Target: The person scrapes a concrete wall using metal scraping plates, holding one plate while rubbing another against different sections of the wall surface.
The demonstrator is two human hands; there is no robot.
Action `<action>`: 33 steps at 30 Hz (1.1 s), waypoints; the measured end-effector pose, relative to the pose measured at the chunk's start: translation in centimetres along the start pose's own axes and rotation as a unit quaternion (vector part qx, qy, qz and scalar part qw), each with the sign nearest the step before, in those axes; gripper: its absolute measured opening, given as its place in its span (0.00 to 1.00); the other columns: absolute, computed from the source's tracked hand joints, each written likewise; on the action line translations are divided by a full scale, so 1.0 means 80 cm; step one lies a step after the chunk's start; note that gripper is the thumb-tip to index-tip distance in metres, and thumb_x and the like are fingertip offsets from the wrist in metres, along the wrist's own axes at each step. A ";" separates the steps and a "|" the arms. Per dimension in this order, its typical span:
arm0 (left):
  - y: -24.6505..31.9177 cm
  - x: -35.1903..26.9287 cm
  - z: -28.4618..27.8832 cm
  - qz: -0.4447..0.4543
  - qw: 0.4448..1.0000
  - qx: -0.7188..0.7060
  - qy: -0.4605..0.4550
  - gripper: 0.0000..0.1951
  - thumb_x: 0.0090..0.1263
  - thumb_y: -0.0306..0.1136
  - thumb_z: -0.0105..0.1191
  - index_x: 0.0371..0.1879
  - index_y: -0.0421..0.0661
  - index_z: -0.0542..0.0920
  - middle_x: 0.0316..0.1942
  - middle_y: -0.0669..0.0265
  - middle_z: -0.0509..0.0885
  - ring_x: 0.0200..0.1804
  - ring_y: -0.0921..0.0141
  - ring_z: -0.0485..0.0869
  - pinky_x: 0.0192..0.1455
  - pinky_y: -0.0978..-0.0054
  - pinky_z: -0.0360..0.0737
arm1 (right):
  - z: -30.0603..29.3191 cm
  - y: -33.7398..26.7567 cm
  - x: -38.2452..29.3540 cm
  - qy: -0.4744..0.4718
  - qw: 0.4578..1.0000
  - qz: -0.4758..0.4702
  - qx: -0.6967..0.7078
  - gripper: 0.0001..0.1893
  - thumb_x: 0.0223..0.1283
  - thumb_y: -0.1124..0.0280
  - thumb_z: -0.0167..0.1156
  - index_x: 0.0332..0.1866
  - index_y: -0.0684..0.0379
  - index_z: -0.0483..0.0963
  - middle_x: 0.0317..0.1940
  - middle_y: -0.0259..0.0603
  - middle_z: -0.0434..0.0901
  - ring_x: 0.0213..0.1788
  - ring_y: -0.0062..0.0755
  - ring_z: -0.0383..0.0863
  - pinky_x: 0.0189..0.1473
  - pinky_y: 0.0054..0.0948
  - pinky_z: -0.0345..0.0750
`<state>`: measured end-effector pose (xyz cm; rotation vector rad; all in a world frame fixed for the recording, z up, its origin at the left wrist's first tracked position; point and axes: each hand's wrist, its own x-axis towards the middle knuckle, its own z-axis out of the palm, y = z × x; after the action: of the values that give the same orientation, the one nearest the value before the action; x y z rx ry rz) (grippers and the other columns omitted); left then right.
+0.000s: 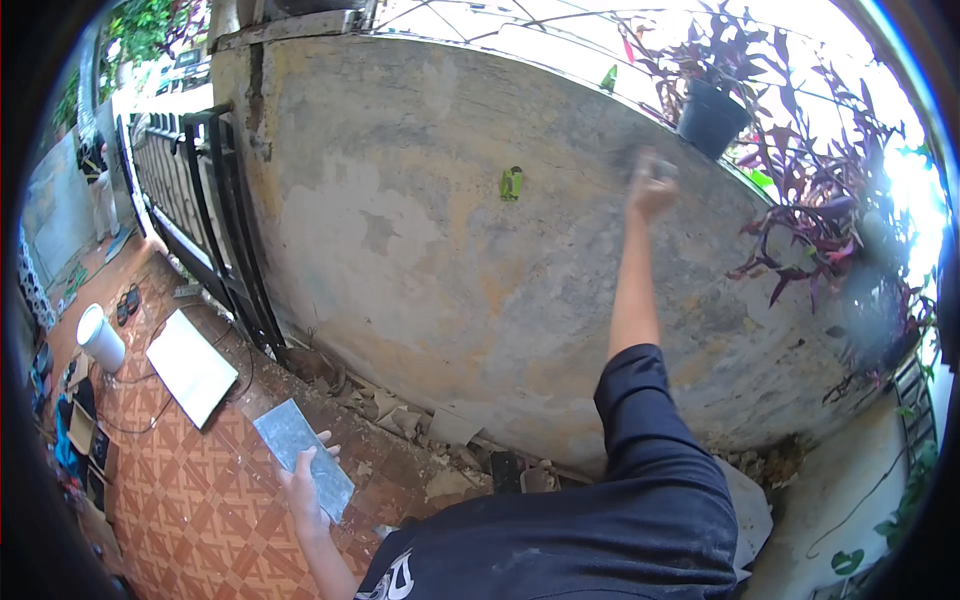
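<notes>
A flat, blue-grey rectangular plate [285,429] is gripped in my left hand [304,487], held low over the tiled floor with my thumb across its face. My right hand [654,193] reaches out to the upper right part of a weathered plaster wall [360,300]. Its fingers are closed around a small tool [664,171], which motion blur makes too unclear to name. A dark smear of blur lies beside that hand against the wall. Patches of grey, white and yellowish plaster cover the wall, and a small bright green piece [511,184] sits on it.
Peeled flakes and rubble [405,416] line the wall's foot. A black metal gate [217,202] stands left, near a white board [191,367], a white bucket [101,341] and sandals [129,301]. A potted purple plant [712,118] overhangs the wall top. Another person [97,176] stands far left.
</notes>
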<state>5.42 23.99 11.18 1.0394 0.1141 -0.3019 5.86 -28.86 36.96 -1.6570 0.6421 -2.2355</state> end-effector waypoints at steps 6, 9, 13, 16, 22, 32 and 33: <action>0.008 -0.004 -0.010 0.003 0.999 -0.019 0.047 0.18 0.61 0.26 0.44 0.52 0.37 0.66 0.43 0.54 0.80 0.37 0.66 0.81 0.38 0.72 0.78 | 0.014 -0.006 0.006 0.025 0.986 -0.163 -0.038 0.13 0.50 0.63 0.66 0.20 0.58 0.75 0.19 0.36 0.79 0.20 0.25 0.75 0.27 0.27 0.73; 0.014 -0.007 -0.012 0.007 0.999 -0.001 0.039 0.18 0.61 0.26 0.44 0.51 0.37 0.67 0.42 0.54 0.80 0.36 0.67 0.81 0.38 0.73 0.78 | 0.026 0.006 0.003 0.006 0.999 -0.050 -0.001 0.14 0.49 0.59 0.66 0.21 0.58 0.75 0.19 0.37 0.80 0.20 0.27 0.76 0.28 0.29 0.73; 0.019 -0.007 -0.011 0.020 0.999 -0.017 0.034 0.18 0.60 0.26 0.44 0.51 0.37 0.68 0.42 0.55 0.80 0.36 0.67 0.81 0.38 0.73 0.78 | 0.047 0.012 -0.008 0.003 0.951 -0.289 -0.105 0.17 0.50 0.58 0.66 0.19 0.61 0.76 0.14 0.35 0.77 0.15 0.26 0.73 0.25 0.28 0.72; 0.024 -0.012 -0.021 0.027 0.999 -0.007 0.020 0.19 0.60 0.25 0.44 0.51 0.37 0.68 0.42 0.54 0.80 0.37 0.67 0.81 0.38 0.72 0.78 | 0.052 0.002 -0.013 0.175 0.976 -0.039 0.122 0.18 0.49 0.55 0.66 0.22 0.61 0.78 0.14 0.40 0.77 0.17 0.28 0.75 0.26 0.29 0.72; 0.022 -0.012 -0.025 0.063 0.994 -0.041 0.079 0.20 0.59 0.24 0.44 0.52 0.36 0.67 0.42 0.55 0.79 0.36 0.68 0.81 0.38 0.73 0.78 | 0.054 -0.002 0.001 0.015 0.990 -0.137 -0.025 0.22 0.45 0.52 0.68 0.28 0.64 0.79 0.18 0.51 0.79 0.23 0.32 0.81 0.31 0.32 0.76; 0.020 0.004 -0.007 0.023 0.995 -0.089 0.032 0.18 0.59 0.24 0.44 0.50 0.34 0.68 0.43 0.54 0.79 0.37 0.68 0.80 0.40 0.73 0.78 | 0.097 -0.007 -0.035 -0.154 0.897 -0.372 -0.182 0.14 0.53 0.59 0.64 0.23 0.60 0.77 0.22 0.45 0.82 0.22 0.24 0.81 0.26 0.25 0.74; 0.020 0.008 -0.007 0.024 0.995 -0.093 0.028 0.18 0.59 0.24 0.44 0.50 0.34 0.68 0.43 0.54 0.79 0.37 0.68 0.80 0.40 0.73 0.78 | 0.096 -0.015 -0.035 -0.120 0.899 -0.390 -0.161 0.14 0.53 0.59 0.64 0.23 0.60 0.77 0.22 0.45 0.82 0.22 0.24 0.81 0.26 0.25 0.74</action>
<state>6.53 25.12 12.11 0.8643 0.1649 -0.2133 14.03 -27.89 37.13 -2.6859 0.3109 -2.4163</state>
